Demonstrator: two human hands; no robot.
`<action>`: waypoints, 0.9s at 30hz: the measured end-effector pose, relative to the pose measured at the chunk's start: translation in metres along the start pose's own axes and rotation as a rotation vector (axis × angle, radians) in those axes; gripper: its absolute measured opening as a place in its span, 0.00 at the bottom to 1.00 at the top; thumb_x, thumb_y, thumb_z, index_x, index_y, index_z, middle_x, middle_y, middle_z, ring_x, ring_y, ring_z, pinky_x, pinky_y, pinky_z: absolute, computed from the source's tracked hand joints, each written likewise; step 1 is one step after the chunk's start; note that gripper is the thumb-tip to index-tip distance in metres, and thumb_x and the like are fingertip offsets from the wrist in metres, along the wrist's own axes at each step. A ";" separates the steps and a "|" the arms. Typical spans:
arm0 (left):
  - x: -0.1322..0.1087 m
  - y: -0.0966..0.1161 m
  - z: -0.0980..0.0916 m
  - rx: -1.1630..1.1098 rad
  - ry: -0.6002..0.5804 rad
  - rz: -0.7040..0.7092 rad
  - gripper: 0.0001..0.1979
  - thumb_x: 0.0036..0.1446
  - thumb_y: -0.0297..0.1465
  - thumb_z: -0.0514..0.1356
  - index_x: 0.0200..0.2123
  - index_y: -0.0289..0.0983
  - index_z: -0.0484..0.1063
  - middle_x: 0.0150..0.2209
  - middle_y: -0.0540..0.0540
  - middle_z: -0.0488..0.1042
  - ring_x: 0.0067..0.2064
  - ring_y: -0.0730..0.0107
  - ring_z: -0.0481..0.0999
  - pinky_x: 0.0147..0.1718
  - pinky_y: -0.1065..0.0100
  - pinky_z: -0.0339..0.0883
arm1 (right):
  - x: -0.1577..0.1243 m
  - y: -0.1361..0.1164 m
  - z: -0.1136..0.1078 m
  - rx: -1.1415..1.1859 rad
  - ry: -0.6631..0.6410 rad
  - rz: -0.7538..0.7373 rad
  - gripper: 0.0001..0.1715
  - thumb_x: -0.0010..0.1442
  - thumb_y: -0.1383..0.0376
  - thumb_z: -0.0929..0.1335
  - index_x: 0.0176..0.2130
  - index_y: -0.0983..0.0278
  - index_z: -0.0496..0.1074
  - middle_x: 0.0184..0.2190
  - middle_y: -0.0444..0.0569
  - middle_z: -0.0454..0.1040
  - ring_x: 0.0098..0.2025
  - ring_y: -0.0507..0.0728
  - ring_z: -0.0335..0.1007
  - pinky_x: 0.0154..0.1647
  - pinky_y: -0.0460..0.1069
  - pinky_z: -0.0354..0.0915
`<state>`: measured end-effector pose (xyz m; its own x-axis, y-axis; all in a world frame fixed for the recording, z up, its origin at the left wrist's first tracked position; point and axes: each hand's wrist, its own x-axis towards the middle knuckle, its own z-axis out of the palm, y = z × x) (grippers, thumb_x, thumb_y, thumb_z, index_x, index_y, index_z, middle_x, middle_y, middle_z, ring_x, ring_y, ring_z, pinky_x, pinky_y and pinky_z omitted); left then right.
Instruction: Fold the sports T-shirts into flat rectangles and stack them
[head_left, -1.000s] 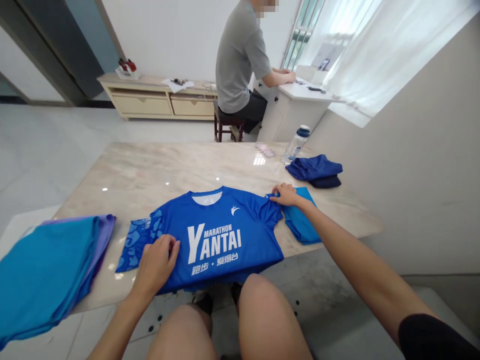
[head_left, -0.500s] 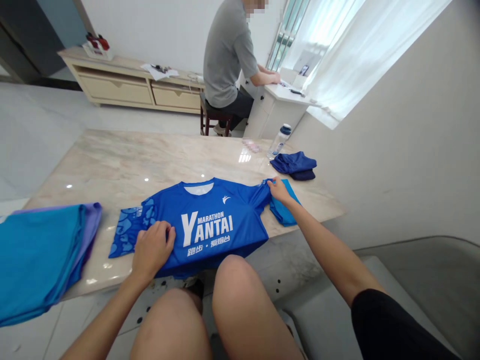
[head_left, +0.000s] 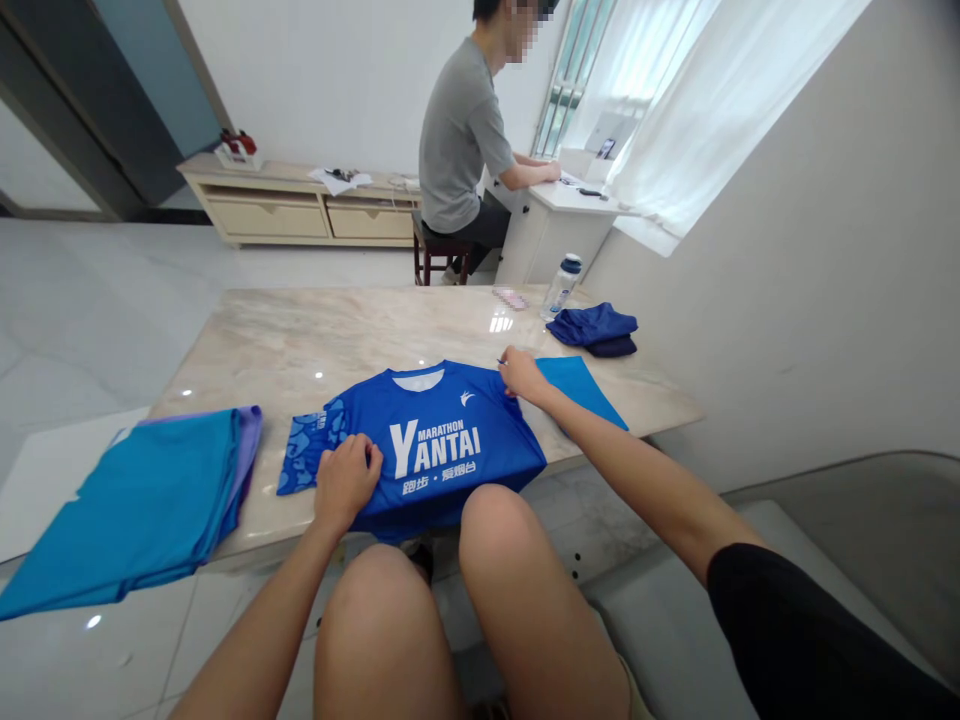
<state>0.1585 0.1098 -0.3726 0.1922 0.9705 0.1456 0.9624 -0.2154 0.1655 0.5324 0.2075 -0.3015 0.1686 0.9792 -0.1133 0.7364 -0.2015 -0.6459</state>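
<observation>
A blue T-shirt [head_left: 495,435] with white "Marathon Yantai" lettering lies front up on the marble-look table, its hem hanging over the near edge. My left hand [head_left: 349,482] is closed on the shirt's side, just below the patterned sleeve on the left. At the opposite shoulder my right hand [head_left: 523,375] pinches the other sleeve, which is folded inward and mostly hidden under the fingers. A folded light-blue cloth [head_left: 583,385] lies right beside that hand, partly covered by my forearm.
Folded teal and purple garments [head_left: 172,480] overhang the table's near left edge. Dark-blue folded clothing [head_left: 594,326] and a clear bottle [head_left: 561,288] stand at the right back. Beyond the table [head_left: 300,330], a person in grey [head_left: 461,140] sits at a white desk [head_left: 559,230].
My right hand has moved inward to the left, bringing the sleeve over toward the shirt's body. More of the light-blue cloth now shows. My left hand keeps its place on the shirt.
</observation>
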 end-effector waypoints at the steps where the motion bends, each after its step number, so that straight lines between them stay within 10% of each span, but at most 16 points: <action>1: 0.000 0.000 0.000 0.006 0.001 -0.005 0.15 0.75 0.37 0.47 0.38 0.41 0.69 0.41 0.40 0.81 0.46 0.50 0.80 0.45 0.54 0.62 | 0.000 -0.006 0.010 0.140 -0.091 -0.022 0.22 0.76 0.55 0.70 0.61 0.65 0.69 0.40 0.60 0.84 0.41 0.66 0.85 0.46 0.62 0.82; 6: -0.001 0.002 0.000 0.011 -0.007 -0.005 0.15 0.75 0.37 0.47 0.38 0.41 0.70 0.42 0.40 0.81 0.46 0.50 0.79 0.45 0.53 0.61 | 0.000 -0.005 0.035 0.622 -0.200 -0.211 0.26 0.76 0.53 0.68 0.66 0.62 0.67 0.43 0.55 0.86 0.42 0.60 0.87 0.49 0.60 0.83; 9: -0.001 0.001 0.000 0.012 -0.007 -0.012 0.15 0.75 0.36 0.47 0.38 0.41 0.71 0.42 0.40 0.80 0.45 0.50 0.79 0.45 0.54 0.61 | -0.013 0.018 0.041 0.340 -0.028 -0.277 0.24 0.78 0.55 0.64 0.64 0.63 0.72 0.55 0.61 0.83 0.56 0.65 0.83 0.64 0.66 0.75; 16: -0.003 0.003 0.000 -0.034 -0.029 -0.079 0.14 0.76 0.35 0.49 0.40 0.41 0.72 0.43 0.40 0.81 0.47 0.51 0.79 0.48 0.55 0.61 | -0.065 0.053 0.095 -0.314 -0.044 -0.490 0.39 0.78 0.56 0.60 0.80 0.67 0.55 0.81 0.59 0.51 0.84 0.67 0.41 0.83 0.68 0.41; 27: -0.001 -0.046 -0.013 -0.236 0.196 -0.659 0.13 0.74 0.34 0.55 0.54 0.35 0.72 0.57 0.29 0.76 0.63 0.45 0.73 0.61 0.52 0.64 | -0.059 0.080 0.106 -0.331 0.050 -0.586 0.40 0.78 0.54 0.57 0.80 0.65 0.57 0.79 0.59 0.58 0.82 0.68 0.50 0.81 0.70 0.48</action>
<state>0.1117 0.1171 -0.3673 -0.4728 0.8741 0.1114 0.7950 0.3687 0.4817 0.5122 0.1363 -0.4263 -0.2958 0.9282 0.2260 0.8758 0.3579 -0.3238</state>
